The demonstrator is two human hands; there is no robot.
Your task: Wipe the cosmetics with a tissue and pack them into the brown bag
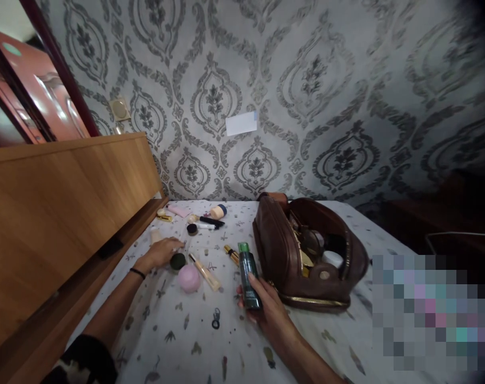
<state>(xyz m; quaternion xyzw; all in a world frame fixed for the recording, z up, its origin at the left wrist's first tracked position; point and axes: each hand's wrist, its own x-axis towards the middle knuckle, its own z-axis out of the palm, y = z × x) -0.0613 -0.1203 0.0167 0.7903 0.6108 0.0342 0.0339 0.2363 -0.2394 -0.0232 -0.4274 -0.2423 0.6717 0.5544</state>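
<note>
My right hand (268, 301) is wrapped round a dark green bottle (248, 282) with a bright green cap, held tilted just in front of the brown bag. My left hand (164, 252) reaches low over the sheet with its fingers stretched out to the right, holding nothing that I can see. Close beside its fingers is a dark round jar (177, 261). A pale tube (156, 235) shows partly behind that hand. A round pink container (189, 278) and a slim beige tube (204, 272) lie between my hands. Next to the bottle is a gold tube (231, 254).
A brown leather bag (274, 250) stands unzipped at the right, with a white-lidded jar (332, 259) and other items inside. Farther back lie a black-lidded jar (192, 229), a black pen-like stick (211, 221) and a blue-capped bottle (218, 212). A wooden panel (74, 197) borders the left.
</note>
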